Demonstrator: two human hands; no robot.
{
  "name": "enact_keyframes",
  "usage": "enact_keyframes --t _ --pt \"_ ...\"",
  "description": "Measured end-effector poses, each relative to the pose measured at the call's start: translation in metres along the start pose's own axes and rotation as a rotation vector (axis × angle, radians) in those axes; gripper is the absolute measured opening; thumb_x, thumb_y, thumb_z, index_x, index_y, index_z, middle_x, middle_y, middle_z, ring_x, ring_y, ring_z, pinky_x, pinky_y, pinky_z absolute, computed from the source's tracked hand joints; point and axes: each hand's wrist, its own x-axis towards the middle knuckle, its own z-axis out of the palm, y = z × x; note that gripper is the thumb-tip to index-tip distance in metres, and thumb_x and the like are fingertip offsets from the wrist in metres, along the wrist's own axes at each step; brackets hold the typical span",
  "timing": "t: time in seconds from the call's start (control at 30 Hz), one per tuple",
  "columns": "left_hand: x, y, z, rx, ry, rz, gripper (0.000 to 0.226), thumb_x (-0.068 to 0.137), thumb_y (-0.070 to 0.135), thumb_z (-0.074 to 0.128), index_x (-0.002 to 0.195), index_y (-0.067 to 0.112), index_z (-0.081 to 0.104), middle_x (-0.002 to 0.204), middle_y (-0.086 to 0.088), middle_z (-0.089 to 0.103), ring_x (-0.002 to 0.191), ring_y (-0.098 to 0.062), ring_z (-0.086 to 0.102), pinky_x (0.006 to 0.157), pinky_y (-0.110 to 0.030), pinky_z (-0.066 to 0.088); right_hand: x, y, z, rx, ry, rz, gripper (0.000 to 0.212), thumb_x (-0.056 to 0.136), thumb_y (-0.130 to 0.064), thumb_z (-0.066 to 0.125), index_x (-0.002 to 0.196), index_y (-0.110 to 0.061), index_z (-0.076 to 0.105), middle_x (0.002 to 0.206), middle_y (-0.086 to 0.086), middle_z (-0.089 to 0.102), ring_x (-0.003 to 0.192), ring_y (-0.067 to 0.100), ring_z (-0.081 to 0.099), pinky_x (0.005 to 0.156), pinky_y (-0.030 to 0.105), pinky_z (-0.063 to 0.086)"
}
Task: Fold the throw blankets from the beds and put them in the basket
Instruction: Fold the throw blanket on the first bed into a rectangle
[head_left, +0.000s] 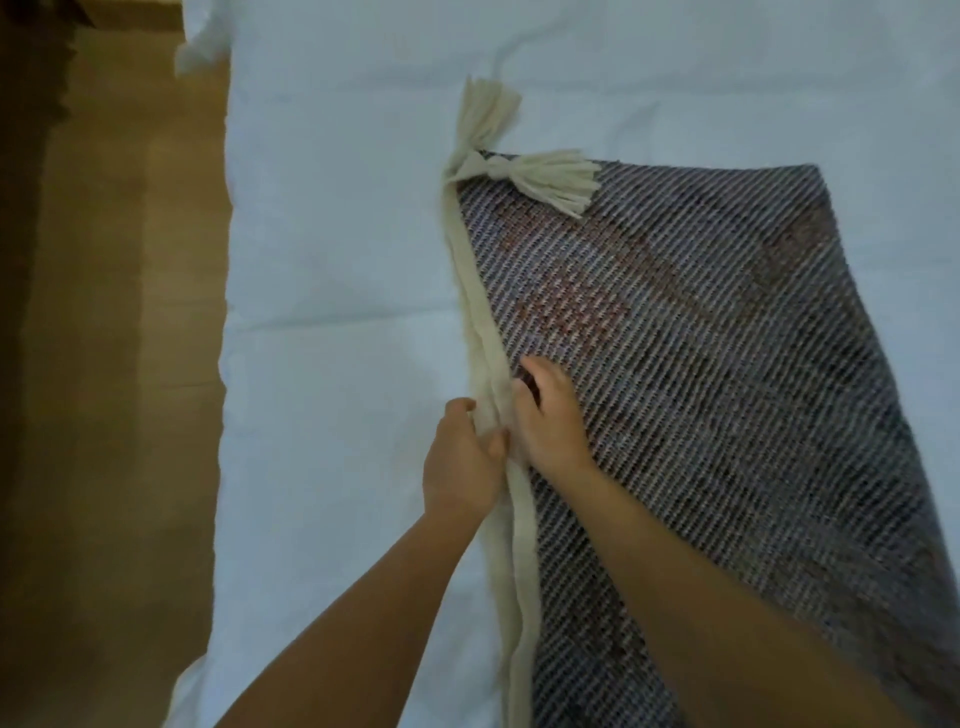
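A dark woven throw blanket (701, 364) with white diagonal stripes lies folded flat on the white bed sheet (337, 260). Its cream border (511, 499) runs down its left edge, and two cream tassels (545, 171) sit at the far corner. My left hand (460, 460) pinches the cream border from the left, thumb on top. Beside it, my right hand (548, 415) rests on the same edge, its fingers curled over the border where the dark weave begins. The two hands almost touch. No basket is in view.
The bed's left edge runs down the picture at about a quarter of its width. A brown wooden floor (119, 364) lies beyond it. A bunched bit of white bedding (200, 49) hangs over the edge at the top left.
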Motion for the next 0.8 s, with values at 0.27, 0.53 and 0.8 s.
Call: enact_keyframes --t 0.27,0.53,0.8 --pt "-0.087 -0.040 0.025 0.187 -0.071 0.088 0.024 0.090 0.038 0.050 0.075 0.019 0.049 0.089 -0.001 0.048 0.075 -0.016 0.049 0.067 -0.026 0.038 -0.151 0.056 0.022 -0.190 0.173 -0.025 0.013 0.089 -0.024 0.056 0.084 -0.013 0.050 0.089 0.001 0.047 0.084 0.015 0.041 0.080 0.030 0.041" --pt "-0.123 -0.054 0.038 0.099 0.054 -0.121 0.020 0.093 0.024 0.044 0.076 0.013 0.046 0.074 -0.001 0.051 0.069 -0.018 0.049 0.060 -0.028 0.035 -0.182 0.053 0.030 -0.404 -0.101 0.004 0.017 0.092 -0.007 0.044 0.106 -0.009 0.054 0.112 0.009 0.058 0.104 0.022 0.054 0.092 0.030 0.040" --pt "-0.146 -0.073 0.032 0.027 0.036 -0.226 0.015 0.090 0.020 0.048 0.081 0.009 0.052 0.071 -0.002 0.055 0.073 -0.021 0.053 0.065 -0.029 0.040 -0.213 0.065 0.036 -0.108 -0.207 -0.073 0.019 0.093 -0.006 0.044 0.104 0.002 0.057 0.109 0.017 0.057 0.103 0.029 0.053 0.088 0.030 0.038"
